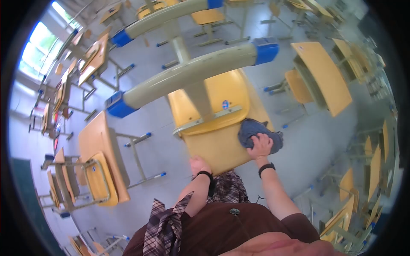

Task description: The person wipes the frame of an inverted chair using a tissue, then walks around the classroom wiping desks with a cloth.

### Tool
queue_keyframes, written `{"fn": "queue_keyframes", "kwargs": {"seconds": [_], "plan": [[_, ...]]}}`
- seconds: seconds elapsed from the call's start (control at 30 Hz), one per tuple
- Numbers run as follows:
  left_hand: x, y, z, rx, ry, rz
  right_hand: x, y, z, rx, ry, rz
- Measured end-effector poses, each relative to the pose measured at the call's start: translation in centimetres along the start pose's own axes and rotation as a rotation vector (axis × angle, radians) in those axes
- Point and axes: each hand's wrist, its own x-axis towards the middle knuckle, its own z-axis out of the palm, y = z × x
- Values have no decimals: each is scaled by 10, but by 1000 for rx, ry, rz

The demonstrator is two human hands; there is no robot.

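Observation:
A wooden desk (222,155) stands right in front of me. Upside down on its top rests a yellow chair (205,100), its grey metal frame with blue end caps rising toward me. My right hand (260,146) presses a dark grey-blue cloth (252,130) onto the desk's right side, fingers bunched into the fabric. At the near left corner, my left hand (199,164) is curled around the desk's edge; its fingertips are partly hidden.
Another desk (96,136) with a yellow chair (102,179) stands to the left. On the right is a desk (322,77) with a chair (297,86). Several more desks and chairs fill the room, and windows (38,45) line the left wall.

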Motion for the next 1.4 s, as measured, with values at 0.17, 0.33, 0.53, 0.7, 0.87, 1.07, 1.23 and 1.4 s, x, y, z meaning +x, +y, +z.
{"fn": "queue_keyframes", "kwargs": {"seconds": [0.17,0.33,0.53,0.7,0.87,1.07,1.23,1.4], "plan": [[-7,7,-14,-39,2,16,-1,-5,3,-22,38,-15],[-1,-6,-7,-190,-142,45,-1,-7,0,-96,27,-19],[30,-70,7,-476,-601,160,5,-19,-11,-151,-63,39],[31,-179,-78,-337,-1117,28,-3,-49,-23,-238,-198,65],[47,-326,-133,-568,-895,-82,-52,-140,-23,-195,-312,-70],[37,-438,-189,-760,-723,-199,-100,-237,-21,-83,-602,-83],[52,-488,-189,-707,-632,110,-144,-282,32,849,-939,32],[47,-486,-253,-410,-529,292,-183,-381,22,1074,-1042,161]]}}
